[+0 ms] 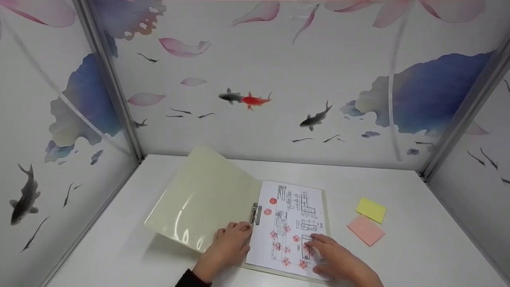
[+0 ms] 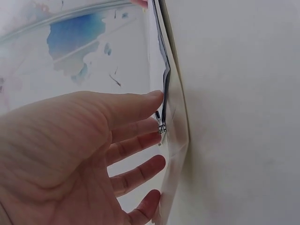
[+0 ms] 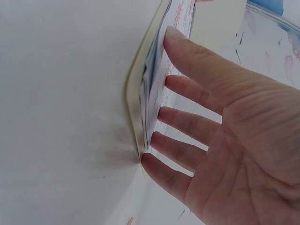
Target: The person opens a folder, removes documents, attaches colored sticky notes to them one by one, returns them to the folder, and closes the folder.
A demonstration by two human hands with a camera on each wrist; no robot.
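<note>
A cream file folder point(image 1: 207, 195) lies spread on the white table, its cover swung over to the left and partly raised. Inside it is a stack of papers point(image 1: 287, 207); the top sheet carries technical drawings and red round stamps. A metal clip point(image 1: 256, 214) sits at the papers' left edge. My left hand point(image 1: 231, 244) rests by the spine just below this clip, fingers extended and holding nothing. On the lower right of the sheet lies my right hand point(image 1: 336, 257), its fingers point(image 3: 183, 122) spread and fairly straight against the paper edges.
To the right of the folder are a yellow sticky note pad point(image 1: 371, 210) and a pink sticky note pad point(image 1: 366, 230), one partly overlapping the other. White panels point(image 1: 255, 131) printed with fish and petals enclose the table's back and sides.
</note>
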